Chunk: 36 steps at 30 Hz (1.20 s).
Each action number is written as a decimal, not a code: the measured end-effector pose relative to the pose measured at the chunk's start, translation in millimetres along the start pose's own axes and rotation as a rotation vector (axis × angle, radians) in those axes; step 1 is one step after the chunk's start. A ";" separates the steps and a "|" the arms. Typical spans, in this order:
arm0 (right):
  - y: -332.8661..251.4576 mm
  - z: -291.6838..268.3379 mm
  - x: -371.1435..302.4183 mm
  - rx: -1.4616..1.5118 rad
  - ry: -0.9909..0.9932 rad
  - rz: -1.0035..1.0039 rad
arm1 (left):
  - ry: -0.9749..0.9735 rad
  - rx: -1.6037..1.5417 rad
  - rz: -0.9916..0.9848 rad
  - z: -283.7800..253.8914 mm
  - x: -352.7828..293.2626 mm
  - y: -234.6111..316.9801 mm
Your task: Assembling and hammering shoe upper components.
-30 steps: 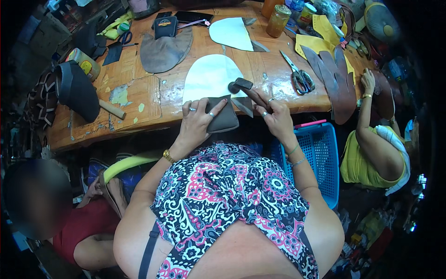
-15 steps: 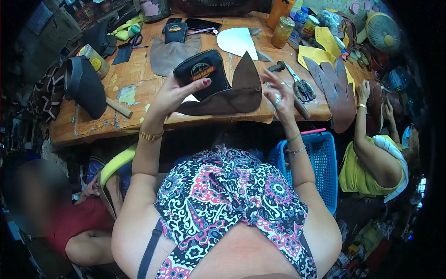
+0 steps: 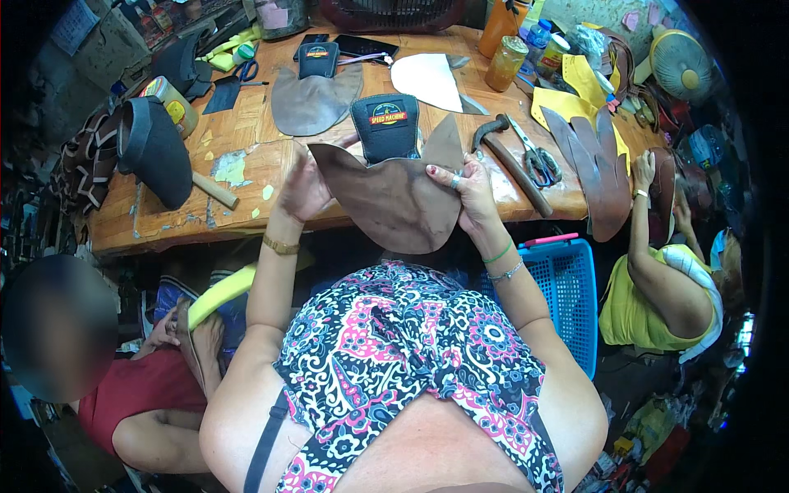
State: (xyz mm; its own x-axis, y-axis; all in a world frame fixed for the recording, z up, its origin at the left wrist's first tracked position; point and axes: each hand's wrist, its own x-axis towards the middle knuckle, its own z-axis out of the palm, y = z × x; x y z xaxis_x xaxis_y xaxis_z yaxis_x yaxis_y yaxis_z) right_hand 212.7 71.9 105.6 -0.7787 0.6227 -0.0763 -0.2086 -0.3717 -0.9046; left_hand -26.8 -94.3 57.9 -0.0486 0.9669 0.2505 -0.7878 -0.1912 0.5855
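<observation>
Between my hands, just off the table's near edge, hangs a brown leather piece [image 3: 394, 201] with a rounded lower edge and two pointed upper corners. A black stitched tongue-shaped piece [image 3: 386, 131] with a coloured label stands up between those corners; whether it is attached cannot be seen. My right hand [image 3: 471, 193] grips the right side, thumb on the front and fingers partly behind. At the left corner is my left hand [image 3: 306, 187], its fingers curled round the edge and partly hidden. A similar grey-brown leather piece [image 3: 316, 103] with a black labelled tongue [image 3: 317, 60] lies farther back.
Right of my hands lie a hammer [image 3: 514, 168] and scissors [image 3: 541, 167]. Brown leather strips [image 3: 600, 181] overhang the table edge [image 3: 205, 238]. Jars [image 3: 506, 64] stand behind. A blue basket [image 3: 567, 287] is below right. Co-workers sit at left, in red [image 3: 144, 398], and right, in yellow [image 3: 649, 304].
The leather piece has turned and come nearer, with its rounded edge now downward. My right hand, previously apart from it, has taken its right side; my left has shifted from the black tongue to the left corner.
</observation>
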 end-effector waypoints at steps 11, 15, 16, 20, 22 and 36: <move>18.8 -0.5 1.4 0.296 -0.047 0.185 | 0.371 0.229 0.077 31.0 4.0 -28.1; 43.3 -0.1 3.6 0.526 -0.130 0.275 | 0.392 0.121 0.144 35.6 9.3 -40.5; 52.5 -3.1 6.0 0.544 -0.111 0.267 | 0.396 0.096 0.184 37.7 10.4 -41.4; 27.8 12.0 1.5 0.241 -0.003 0.090 | 0.395 0.205 0.149 26.4 15.7 -20.0; 25.7 -13.7 8.8 0.147 -0.021 0.062 | 0.455 0.394 0.165 38.9 22.0 1.8; -17.0 -87.5 -85.7 -0.245 0.230 -0.055 | 0.465 1.008 0.235 -160.5 107.0 156.2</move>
State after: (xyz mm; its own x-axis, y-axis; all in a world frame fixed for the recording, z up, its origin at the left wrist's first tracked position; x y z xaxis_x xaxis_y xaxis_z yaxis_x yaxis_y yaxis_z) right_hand 334.8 85.1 90.8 -0.6105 0.7867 -0.0922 -0.0761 -0.1742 -0.9818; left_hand -253.6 6.5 52.4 -0.5190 0.8177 0.2488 0.1141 -0.2222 0.9683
